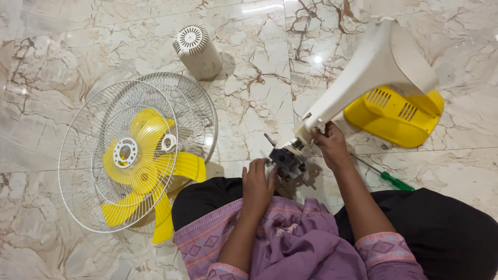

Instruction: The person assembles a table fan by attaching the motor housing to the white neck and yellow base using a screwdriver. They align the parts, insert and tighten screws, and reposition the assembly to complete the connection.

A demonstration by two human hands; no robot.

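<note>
Fan motor: small dark block, metal shaft sticking out up-left, sits at lower end of white fan stand, just above person's lap. Left hand curled against motor's left side, fingers closed on it. Right hand pinching stand's lower end, right of motor. Stand slopes up-right from motor, wide foot resting over yellow vented cover. Green screwdriver on floor right of motor. Wire grilles stacked left of motor, holding yellow blades. White cylinder housing lies up-left of motor.
</note>
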